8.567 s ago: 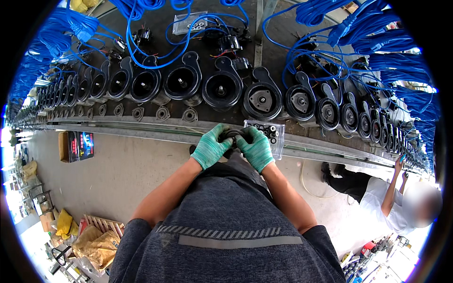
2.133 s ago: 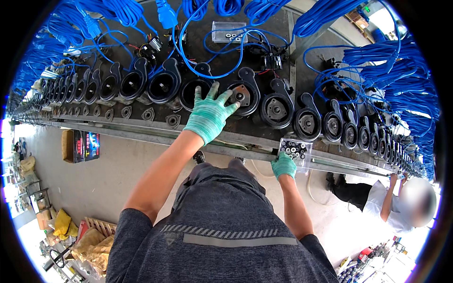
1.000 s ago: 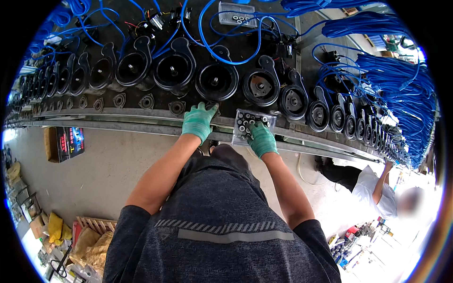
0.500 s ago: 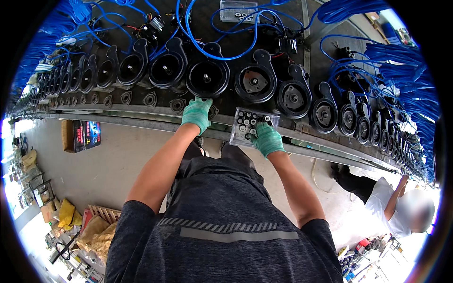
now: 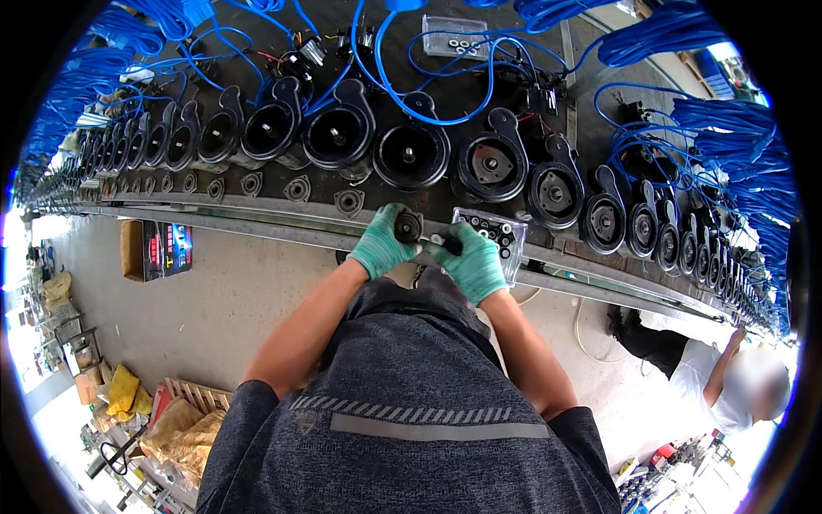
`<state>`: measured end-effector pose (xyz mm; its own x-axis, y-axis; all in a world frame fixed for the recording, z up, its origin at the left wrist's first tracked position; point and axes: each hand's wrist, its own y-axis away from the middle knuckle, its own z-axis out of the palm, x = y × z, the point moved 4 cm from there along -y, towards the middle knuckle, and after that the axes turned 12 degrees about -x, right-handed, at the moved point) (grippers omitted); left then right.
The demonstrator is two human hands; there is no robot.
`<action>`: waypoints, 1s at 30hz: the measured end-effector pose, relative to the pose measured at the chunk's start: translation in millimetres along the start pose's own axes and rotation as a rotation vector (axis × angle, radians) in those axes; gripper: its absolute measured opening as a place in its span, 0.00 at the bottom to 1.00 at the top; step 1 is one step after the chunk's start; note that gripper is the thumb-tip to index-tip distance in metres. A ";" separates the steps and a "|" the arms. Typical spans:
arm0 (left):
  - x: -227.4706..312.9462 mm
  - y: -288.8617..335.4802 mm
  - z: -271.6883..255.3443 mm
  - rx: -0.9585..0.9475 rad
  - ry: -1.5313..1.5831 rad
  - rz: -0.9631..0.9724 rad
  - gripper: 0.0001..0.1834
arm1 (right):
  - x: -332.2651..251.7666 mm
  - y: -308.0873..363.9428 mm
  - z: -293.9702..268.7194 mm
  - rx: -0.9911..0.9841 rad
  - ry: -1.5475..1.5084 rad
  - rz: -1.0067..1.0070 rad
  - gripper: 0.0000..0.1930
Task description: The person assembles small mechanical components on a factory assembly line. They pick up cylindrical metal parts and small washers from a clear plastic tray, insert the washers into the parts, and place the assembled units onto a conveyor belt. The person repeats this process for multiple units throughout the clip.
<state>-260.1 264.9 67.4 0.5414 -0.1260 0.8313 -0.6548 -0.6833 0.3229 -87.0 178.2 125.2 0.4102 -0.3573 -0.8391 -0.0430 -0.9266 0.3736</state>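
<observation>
Two hands in green gloves meet near the centre of the dial. The left hand [image 5: 384, 243], just off centre toward 10 o'clock, grips a dark metal plate [image 5: 408, 228] with a round middle, tilted so that its face shows. The right hand [image 5: 471, 264], toward 3 o'clock, has thumb and fingers bent together on a small ring [image 5: 437, 239] just beside the plate; the ring's exact shape is too small to tell.

Just beyond the right hand, between 2 and 3 o'clock, a clear plastic box [image 5: 515, 267] of black and pale rings lies at the edge of the dark desk [image 5: 432, 200]. A long row of black round housings curves across the desk from 9 o'clock, over 12, to 3 o'clock. The open housing [image 5: 411, 156] at 12 shows a bright shaft in its middle; the next housing [image 5: 491, 165], at 1 o'clock, has a plate seated inside. Loose plates [image 5: 349, 202] lie in a line along the desk edge from 11 toward 10 o'clock.

A second clear box [image 5: 438, 37] sits near 12, among blue cables [image 5: 719, 128] bundled from 10 round to 2. On the floor at 9 o'clock stands a carton [image 5: 154, 249]. At 4 o'clock, a co-worker [image 5: 698, 377] in a white shirt reaches to the desk.
</observation>
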 end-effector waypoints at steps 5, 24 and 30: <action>-10.1 5.2 1.0 0.006 0.004 0.077 0.44 | -39.2 -25.4 32.5 -0.034 0.351 0.029 0.21; -6.4 39.2 -34.9 -0.262 0.457 0.050 0.40 | -40.6 -33.9 52.1 -0.008 0.105 -0.025 0.31; -16.1 42.0 -39.1 -0.338 0.800 -0.011 0.32 | -39.9 -37.4 54.0 -0.002 0.139 -0.016 0.32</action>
<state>-317.0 266.3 85.3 0.0984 0.5097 0.8547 -0.8419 -0.4153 0.3446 -151.0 220.7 123.3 0.5332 -0.3228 -0.7820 -0.0339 -0.9317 0.3615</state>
